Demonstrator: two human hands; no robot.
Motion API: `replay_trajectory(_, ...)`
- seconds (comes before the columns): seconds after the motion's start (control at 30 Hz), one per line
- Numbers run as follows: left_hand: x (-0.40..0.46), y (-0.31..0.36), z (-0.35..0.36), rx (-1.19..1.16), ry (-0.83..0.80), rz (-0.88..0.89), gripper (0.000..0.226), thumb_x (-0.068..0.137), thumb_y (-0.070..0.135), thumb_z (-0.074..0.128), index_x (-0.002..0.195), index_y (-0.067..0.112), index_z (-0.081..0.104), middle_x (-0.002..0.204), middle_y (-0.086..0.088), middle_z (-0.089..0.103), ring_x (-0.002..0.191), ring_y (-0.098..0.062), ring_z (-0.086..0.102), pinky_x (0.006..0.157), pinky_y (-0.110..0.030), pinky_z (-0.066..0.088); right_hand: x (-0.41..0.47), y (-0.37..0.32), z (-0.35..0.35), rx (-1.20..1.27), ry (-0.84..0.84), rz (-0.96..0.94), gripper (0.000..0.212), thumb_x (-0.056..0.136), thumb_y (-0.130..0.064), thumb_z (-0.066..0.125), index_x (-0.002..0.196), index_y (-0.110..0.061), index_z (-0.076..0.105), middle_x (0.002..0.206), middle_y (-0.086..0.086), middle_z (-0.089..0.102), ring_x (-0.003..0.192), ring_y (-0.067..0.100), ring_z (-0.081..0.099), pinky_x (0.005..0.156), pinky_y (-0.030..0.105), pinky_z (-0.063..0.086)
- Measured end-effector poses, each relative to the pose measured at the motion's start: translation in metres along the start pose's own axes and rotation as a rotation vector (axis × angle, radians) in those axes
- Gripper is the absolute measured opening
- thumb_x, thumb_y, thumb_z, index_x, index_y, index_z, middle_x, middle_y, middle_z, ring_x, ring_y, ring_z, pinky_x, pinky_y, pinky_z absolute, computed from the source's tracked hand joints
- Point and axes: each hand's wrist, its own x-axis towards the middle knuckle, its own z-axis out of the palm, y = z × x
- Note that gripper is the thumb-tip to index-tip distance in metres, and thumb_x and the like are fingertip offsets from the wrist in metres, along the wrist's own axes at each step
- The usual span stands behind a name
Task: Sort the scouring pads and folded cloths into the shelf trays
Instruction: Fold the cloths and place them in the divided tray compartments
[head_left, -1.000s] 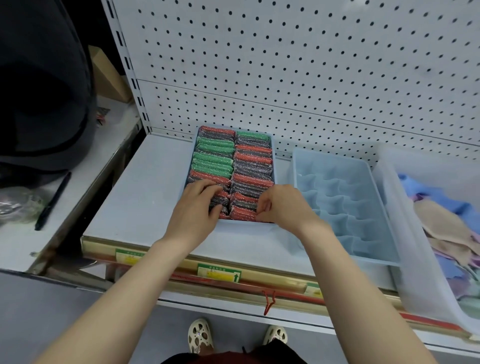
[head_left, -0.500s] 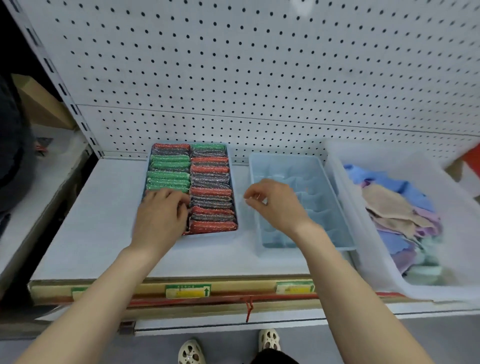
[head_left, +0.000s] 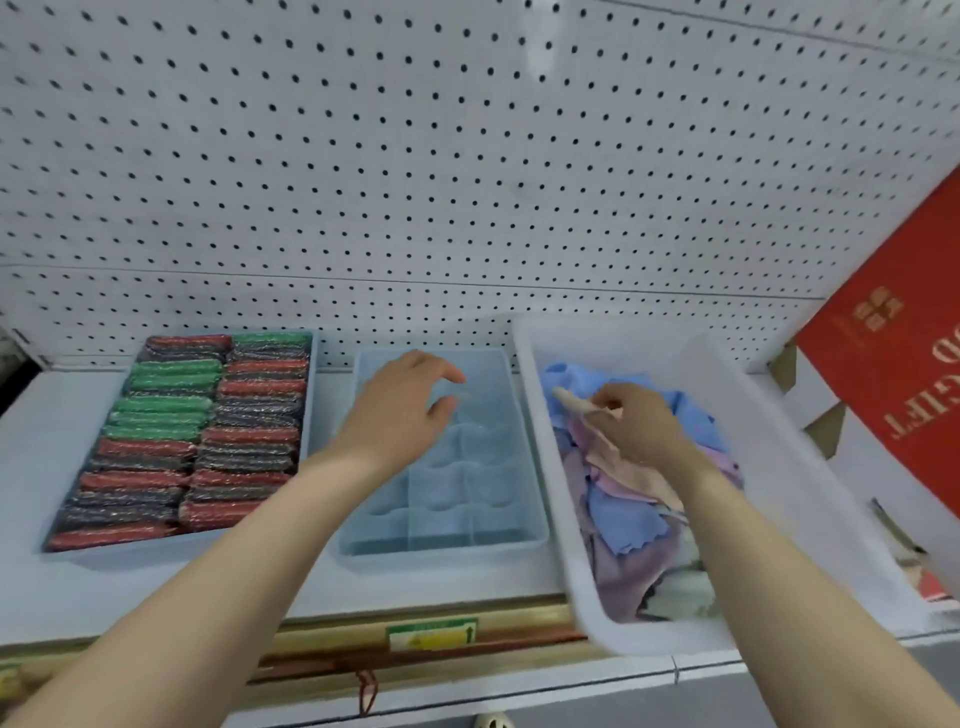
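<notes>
A blue tray (head_left: 179, 548) on the left of the shelf is packed with two rows of red, green and dark scouring pads (head_left: 208, 431). Beside it stands a pale blue divided tray (head_left: 447, 540) with bare compartments. My left hand (head_left: 400, 410) hovers over that tray's far end, fingers apart, holding nothing. A white translucent bin (head_left: 571, 519) on the right holds a heap of blue, pink, purple and beige cloths (head_left: 623, 525). My right hand (head_left: 639, 421) is inside the bin, fingers pinched on a beige cloth (head_left: 569, 402) at the top of the heap.
A white pegboard wall (head_left: 467, 182) backs the shelf. A red gift box (head_left: 893, 353) leans at the far right behind the bin. The shelf's front edge carries a price label (head_left: 431, 634) and a red hook (head_left: 366, 691).
My view swung right. My left hand left the scouring pads and moved over the divided tray. My right hand moved from that tray into the white bin and pinched a beige cloth.
</notes>
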Motion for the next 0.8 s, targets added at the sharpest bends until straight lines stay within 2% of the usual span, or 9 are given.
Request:
replay_trajectory(0.1,0.022,0.034,0.008,-0.156,0.009,-0.035,0.030,0.093,0.025,0.061,0.123,0.025,0.059,0.126,0.004,0.056,0.112,-0.013,0.055,0.099,-0.032,0.043,0.017,-0.008,-0.049,0.545,-0.004,-0.024,0.022,0.085,-0.027,0.067,0.073,-0.014,0.054,0.068,0.002,0.050,0.064,0.016,0.046,0.060,0.032,0.034)
replay_trajectory(0.2,0.041,0.070,0.010,-0.388,-0.010,-0.111,0.056,0.087,0.038,0.070,0.137,0.026,0.048,0.134,0.008,0.053,0.118,-0.009,0.053,0.101,-0.030,0.044,0.023,-0.028,-0.098,1.007,-0.172,-0.091,0.017,0.085,-0.028,0.068,0.074,-0.024,0.055,0.072,-0.008,0.057,0.063,0.009,0.053,0.057,0.022,0.040)
replay_trajectory(0.27,0.053,0.091,0.006,-0.570,-0.046,-0.176,0.077,0.079,0.050,0.074,0.144,0.029,0.039,0.132,0.013,0.051,0.119,-0.004,0.052,0.099,-0.025,0.044,0.025,-0.044,-0.121,1.106,-0.248,-0.191,0.016,0.089,-0.022,0.065,0.076,-0.027,0.057,0.076,-0.012,0.061,0.064,0.003,0.058,0.057,0.018,0.045)
replay_trajectory(0.37,0.067,0.107,-0.008,-0.766,0.018,-0.178,0.052,0.076,0.043,0.077,0.119,0.019,0.062,0.107,0.006,0.066,0.096,-0.007,0.062,0.084,-0.026,0.047,0.026,-0.069,-0.140,1.060,-0.247,-0.323,0.010,0.086,-0.020,0.063,0.077,-0.017,0.060,0.078,0.000,0.060,0.072,0.016,0.054,0.064,0.026,0.043)
replay_trajectory(0.47,0.071,0.109,-0.033,-0.713,0.165,-0.087,0.021,0.089,0.023,0.069,0.092,0.003,0.067,0.082,-0.010,0.057,0.077,-0.018,0.052,0.074,-0.034,0.041,0.031,-0.077,-0.147,1.095,-0.258,-0.353,0.009,0.082,-0.017,0.062,0.087,-0.013,0.057,0.089,0.011,0.055,0.083,0.024,0.049,0.071,0.037,0.037)
replay_trajectory(0.6,0.071,0.109,-0.075,-0.548,0.043,0.096,0.033,0.098,0.021,0.055,0.104,-0.011,0.056,0.085,-0.012,0.050,0.081,-0.019,0.045,0.076,-0.035,0.036,0.035,-0.096,-0.153,1.099,-0.415,-0.474,0.061,0.086,-0.019,0.064,0.143,-0.026,0.043,0.131,0.000,0.060,0.117,0.018,0.059,0.091,0.032,0.049)
replay_trajectory(0.7,0.070,0.115,-0.105,-0.389,-0.056,0.233,0.024,0.098,0.022,0.051,0.116,0.025,0.065,0.097,-0.019,0.064,0.086,-0.019,0.057,0.084,-0.034,0.043,0.035,-0.125,-0.161,0.754,-0.348,-0.626,0.093,0.074,-0.032,0.081,0.145,-0.057,0.026,0.154,-0.019,0.034,0.142,0.003,0.033,0.108,0.032,0.037)
replay_trajectory(0.73,0.069,0.116,-0.115,-0.349,-0.079,0.251,0.029,0.098,0.023,0.052,0.117,0.043,0.061,0.103,-0.005,0.070,0.093,-0.015,0.063,0.090,-0.033,0.046,0.034,-0.135,-0.162,0.654,-0.365,-0.674,0.093,0.072,-0.033,0.083,0.145,-0.055,0.029,0.155,-0.020,0.033,0.144,0.002,0.030,0.111,0.033,0.033)
replay_trajectory(0.8,0.066,0.115,-0.135,-0.296,-0.109,0.278,0.031,0.097,0.025,0.057,0.114,0.051,0.061,0.103,0.014,0.072,0.096,-0.009,0.065,0.090,-0.032,0.048,0.035,-0.151,-0.162,0.529,-0.438,-0.715,0.075,0.073,-0.026,0.085,0.138,-0.038,0.050,0.142,-0.012,0.053,0.136,0.006,0.044,0.111,0.037,0.036)
